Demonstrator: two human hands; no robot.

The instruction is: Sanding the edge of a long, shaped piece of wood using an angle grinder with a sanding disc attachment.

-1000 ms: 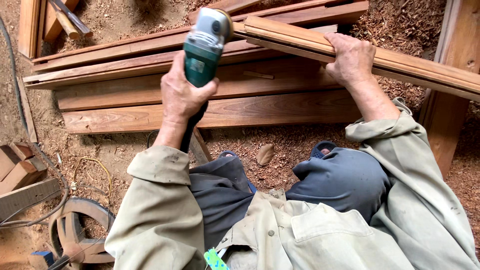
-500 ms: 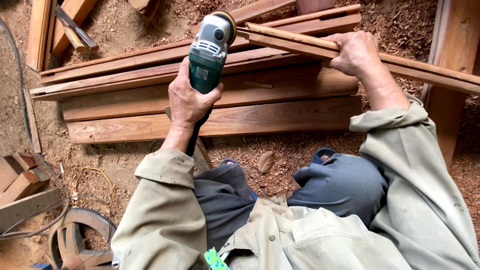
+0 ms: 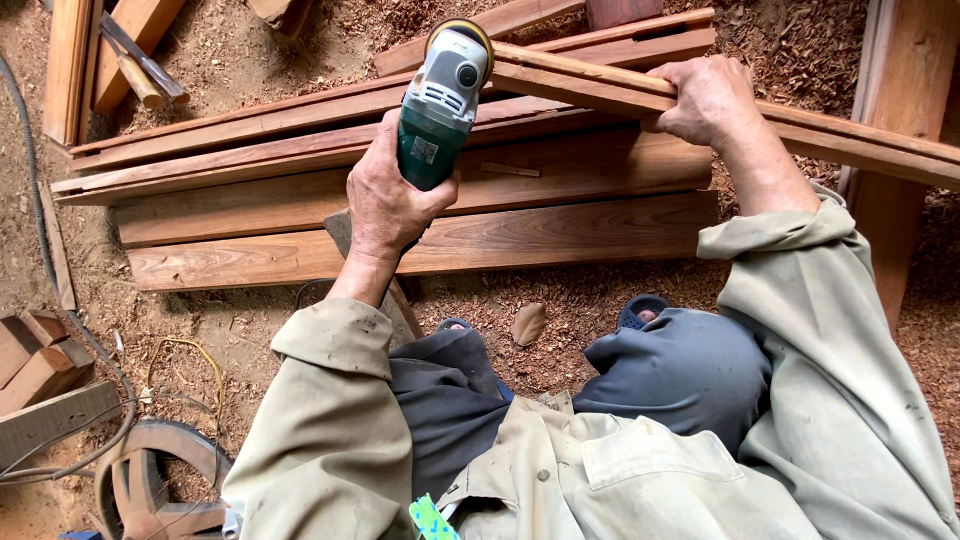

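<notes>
Your hands are both full: your left hand (image 3: 385, 200) is wrapped tight round the green body of the angle grinder (image 3: 443, 105), and your right hand (image 3: 705, 98) is clamped over the top of a long wooden strip (image 3: 600, 88), fingers curled over its far edge. The grinder points away from you, its grey head and disc guard at the far end, and that head sits right at the left end of the strip, touching or very nearly so; you cannot tell from here whether the disc meets the wood. The strip's long axis runs left to right across the scene, dropping slightly toward you as it goes right, and it passes under your right hand and on past the right edge. So the tool stands crosswise to the wood, at its left end, with your right hand well along to the right. Beneath lie stacked boards (image 3: 420, 215) on a floor (image 3: 250, 60) thick with sawdust, running the same way as the strip. A cable (image 3: 40, 250) trails at the left.
</notes>
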